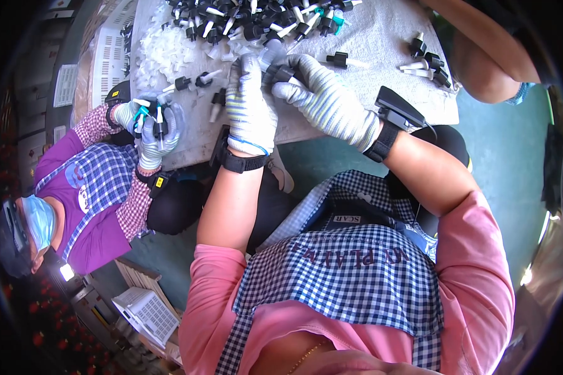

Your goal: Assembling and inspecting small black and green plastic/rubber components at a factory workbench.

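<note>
Both of my hands wear striped knit gloves and meet over the near edge of the table. My left hand (251, 109) is closed, its fingertips at a translucent plastic cap (269, 56). My right hand (331, 100) pinches a black pump top (281, 74) between thumb and fingers, right beside that cap. Fingers partly hide both pieces, and I cannot tell whether they are joined. Close by my left hand lies a loose black pump top with a pale stem (218, 103). Another pump top (341, 60) rests on its side just beyond my right hand.
A heap of black-and-white pump tops (250, 28) covers the far table, beside a pile of clear caps (166, 53). Several pump tops (428, 62) lie at the right on the white cloth (381, 37). A co-worker (100, 187) handles pump parts at left; another person's arm (488, 40) shows at right.
</note>
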{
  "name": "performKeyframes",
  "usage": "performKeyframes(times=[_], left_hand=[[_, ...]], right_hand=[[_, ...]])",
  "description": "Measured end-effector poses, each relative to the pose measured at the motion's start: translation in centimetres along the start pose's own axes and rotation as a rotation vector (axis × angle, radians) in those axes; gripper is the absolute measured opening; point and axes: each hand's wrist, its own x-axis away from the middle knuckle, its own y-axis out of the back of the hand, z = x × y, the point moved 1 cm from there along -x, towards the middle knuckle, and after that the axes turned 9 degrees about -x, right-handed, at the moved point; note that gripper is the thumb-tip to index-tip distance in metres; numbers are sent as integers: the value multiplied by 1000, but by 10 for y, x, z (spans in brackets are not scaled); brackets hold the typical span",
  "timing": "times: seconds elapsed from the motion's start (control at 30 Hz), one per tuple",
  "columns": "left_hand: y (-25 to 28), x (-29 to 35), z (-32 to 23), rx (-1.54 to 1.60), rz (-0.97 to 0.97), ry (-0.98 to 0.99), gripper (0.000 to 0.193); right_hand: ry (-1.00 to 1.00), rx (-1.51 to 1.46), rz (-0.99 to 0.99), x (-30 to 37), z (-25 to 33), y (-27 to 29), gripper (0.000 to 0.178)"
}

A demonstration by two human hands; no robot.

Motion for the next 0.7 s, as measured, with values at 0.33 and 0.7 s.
performKeyframes(times=[0.33, 0.7], left_hand=[[16, 0, -7, 73, -66, 36, 27], [25, -18, -26, -480, 191, 162, 74]], right_hand=[[-90, 61, 187, 2, 8, 3, 38], [148, 251, 304, -7, -9, -13, 35]])
